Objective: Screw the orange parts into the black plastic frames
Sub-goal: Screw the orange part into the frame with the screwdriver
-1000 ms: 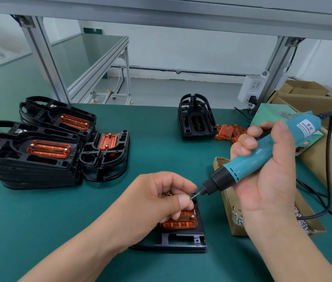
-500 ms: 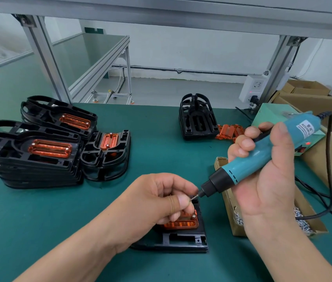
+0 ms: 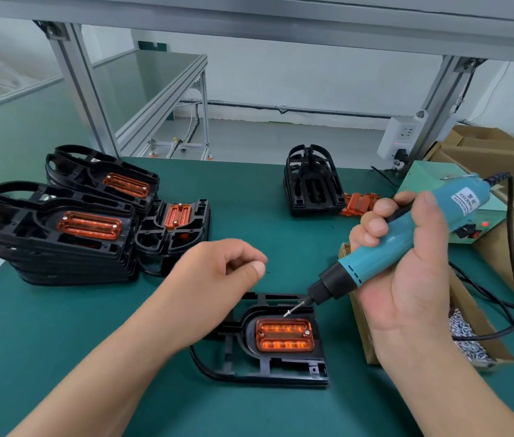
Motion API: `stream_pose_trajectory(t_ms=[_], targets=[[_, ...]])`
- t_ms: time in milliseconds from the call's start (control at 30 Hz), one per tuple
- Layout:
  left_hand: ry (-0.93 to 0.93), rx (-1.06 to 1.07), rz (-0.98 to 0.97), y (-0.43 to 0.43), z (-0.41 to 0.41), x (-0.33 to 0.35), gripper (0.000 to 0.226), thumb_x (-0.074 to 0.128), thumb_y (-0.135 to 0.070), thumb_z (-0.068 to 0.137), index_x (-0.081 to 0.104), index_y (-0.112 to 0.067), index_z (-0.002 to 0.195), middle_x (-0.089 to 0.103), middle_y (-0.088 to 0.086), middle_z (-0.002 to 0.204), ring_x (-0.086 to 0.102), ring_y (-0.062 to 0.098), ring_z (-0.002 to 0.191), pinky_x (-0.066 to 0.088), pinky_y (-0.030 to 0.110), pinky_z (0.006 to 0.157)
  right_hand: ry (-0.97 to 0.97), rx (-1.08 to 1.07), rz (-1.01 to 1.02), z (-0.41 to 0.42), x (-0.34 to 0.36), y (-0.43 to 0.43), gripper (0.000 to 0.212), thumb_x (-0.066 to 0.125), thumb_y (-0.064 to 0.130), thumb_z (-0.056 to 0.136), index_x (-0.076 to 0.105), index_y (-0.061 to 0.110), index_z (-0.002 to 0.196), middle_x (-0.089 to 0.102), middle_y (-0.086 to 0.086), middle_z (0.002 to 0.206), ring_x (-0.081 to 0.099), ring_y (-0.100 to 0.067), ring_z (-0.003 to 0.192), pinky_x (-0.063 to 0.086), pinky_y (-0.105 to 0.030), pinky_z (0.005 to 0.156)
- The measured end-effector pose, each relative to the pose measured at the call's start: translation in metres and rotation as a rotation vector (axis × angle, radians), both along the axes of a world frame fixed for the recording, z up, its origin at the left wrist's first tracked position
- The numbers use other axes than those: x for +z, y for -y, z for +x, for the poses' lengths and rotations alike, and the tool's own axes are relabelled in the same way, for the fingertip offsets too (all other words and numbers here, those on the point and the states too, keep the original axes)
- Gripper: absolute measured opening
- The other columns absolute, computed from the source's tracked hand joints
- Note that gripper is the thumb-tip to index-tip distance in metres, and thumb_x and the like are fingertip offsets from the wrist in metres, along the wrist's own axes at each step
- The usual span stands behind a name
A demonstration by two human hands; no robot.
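A black plastic frame [image 3: 281, 370] lies flat on the green mat in front of me, with an orange part [image 3: 284, 334] seated in its recess. One screw head [image 3: 307, 333] shows at the part's right end. My right hand [image 3: 407, 279] grips a teal electric screwdriver [image 3: 385, 247], tilted down to the left. A small screw [image 3: 289, 311] sits on its bit just above the orange part's top edge. My left hand [image 3: 214, 279] hovers up and left of the frame with its fingers curled and the thumb against the index finger. Nothing shows in it.
Stacks of black frames with orange parts [image 3: 60, 234] stand at the left. Bare black frames [image 3: 311, 184] and loose orange parts [image 3: 358, 203] lie at the back. A cardboard box of screws [image 3: 467, 335] sits under my right hand, beside a green power unit [image 3: 432, 184].
My left hand has let go at the bit tip and drawn back up and left, uncovering the orange part. The screw now stays on the bit, which has dipped slightly toward the part.
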State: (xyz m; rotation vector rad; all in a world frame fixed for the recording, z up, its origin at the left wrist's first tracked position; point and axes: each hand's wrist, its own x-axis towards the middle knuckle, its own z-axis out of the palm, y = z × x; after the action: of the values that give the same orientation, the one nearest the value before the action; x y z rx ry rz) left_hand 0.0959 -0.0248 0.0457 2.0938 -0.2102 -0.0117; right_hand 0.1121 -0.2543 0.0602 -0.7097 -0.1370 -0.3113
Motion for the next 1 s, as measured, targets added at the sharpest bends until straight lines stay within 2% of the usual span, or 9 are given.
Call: stream_pose_trajectory(t_ms=[67,133,200,267,367,433,600,867,1000], targets=[[-0.001,-0.007,0.124,-0.005,0.003,-0.001,0.005,0.071,-0.038,0.094,0.075,-0.038,0.096,0.067,-0.015,0.071,0.058,0.001,0.059,0.048,0.022,0.059,0.016,0.009,-0.057,0.0,-0.002,-0.006,0.013,0.06,0.031,0.106,0.059,0.021,0.099,0.061,0.0,0.087,0.054,-0.012,0.066,0.048,-0.023,0.063],[-0.017,-0.062,0.254,-0.005,0.003,-0.003,0.013,0.073,-0.041,0.09,0.075,-0.036,0.101,0.06,-0.02,0.062,0.053,-0.001,0.054,0.041,0.02,0.055,0.018,0.014,-0.114,-0.001,-0.004,-0.014,0.012,0.059,0.029,0.107,0.059,0.02,0.099,0.061,-0.001,0.086,0.054,-0.013,0.064,0.047,-0.023,0.061],[-0.02,-0.096,0.357,-0.005,0.001,-0.003,0.026,0.074,-0.046,0.088,0.075,-0.035,0.112,0.056,-0.029,0.062,0.054,-0.005,0.057,0.034,0.013,0.052,0.012,0.014,-0.162,-0.001,-0.006,-0.021,0.011,0.057,0.027,0.105,0.056,0.018,0.099,0.061,-0.002,0.084,0.054,-0.014,0.061,0.046,-0.024,0.058],[-0.013,-0.102,0.413,-0.005,0.0,-0.002,0.036,0.075,-0.049,0.086,0.074,-0.036,0.119,0.058,-0.028,0.065,0.056,-0.008,0.065,0.035,0.012,0.054,0.014,0.015,-0.192,-0.001,-0.007,-0.026,0.01,0.056,0.026,0.104,0.055,0.017,0.099,0.061,-0.003,0.083,0.054,-0.014,0.06,0.045,-0.024,0.057],[0.014,-0.118,0.529,-0.002,-0.001,-0.001,0.044,0.074,-0.051,0.087,0.07,-0.036,0.128,0.064,-0.022,0.091,0.059,-0.003,0.09,0.046,0.021,0.077,0.025,0.018,-0.219,0.0,-0.007,-0.028,0.009,0.057,0.025,0.103,0.055,0.017,0.098,0.061,-0.004,0.082,0.054,-0.015,0.06,0.045,-0.024,0.056],[0.031,-0.113,0.581,0.001,-0.002,0.0,0.045,0.073,-0.051,0.088,0.067,-0.037,0.131,0.065,-0.02,0.107,0.059,0.005,0.102,0.046,0.026,0.083,0.032,0.024,-0.229,0.0,-0.008,-0.029,0.009,0.057,0.024,0.102,0.054,0.017,0.099,0.061,-0.004,0.082,0.054,-0.015,0.059,0.045,-0.025,0.056],[0.053,-0.115,0.648,0.005,-0.004,-0.002,0.042,0.07,-0.052,0.09,0.062,-0.04,0.129,0.046,-0.024,0.092,0.045,0.003,0.09,0.036,0.025,0.072,0.063,0.056,-0.246,-0.002,-0.008,-0.03,0.008,0.056,0.023,0.104,0.054,0.017,0.101,0.061,-0.005,0.083,0.056,-0.016,0.06,0.047,-0.025,0.056],[0.078,-0.108,0.656,0.005,-0.006,-0.007,0.037,0.069,-0.056,0.088,0.058,-0.042,0.12,0.044,-0.024,0.088,0.046,0.004,0.091,0.034,0.027,0.071,0.167,0.098,-0.328,-0.007,-0.002,-0.033,0.009,0.06,0.026,0.098,0.057,0.019,0.101,0.063,-0.006,0.083,0.056,-0.018,0.059,0.047,-0.028,0.057],[0.076,-0.104,0.659,0.007,-0.006,-0.008,0.035,0.069,-0.056,0.088,0.057,-0.042,0.118,0.043,-0.025,0.085,0.046,0.005,0.089,0.029,0.017,0.063,0.262,0.15,-0.4,-0.012,0.001,-0.036,0.021,0.073,0.032,0.098,0.057,0.019,0.103,0.065,-0.005,0.084,0.057,-0.019,0.058,0.048,-0.03,0.059]])
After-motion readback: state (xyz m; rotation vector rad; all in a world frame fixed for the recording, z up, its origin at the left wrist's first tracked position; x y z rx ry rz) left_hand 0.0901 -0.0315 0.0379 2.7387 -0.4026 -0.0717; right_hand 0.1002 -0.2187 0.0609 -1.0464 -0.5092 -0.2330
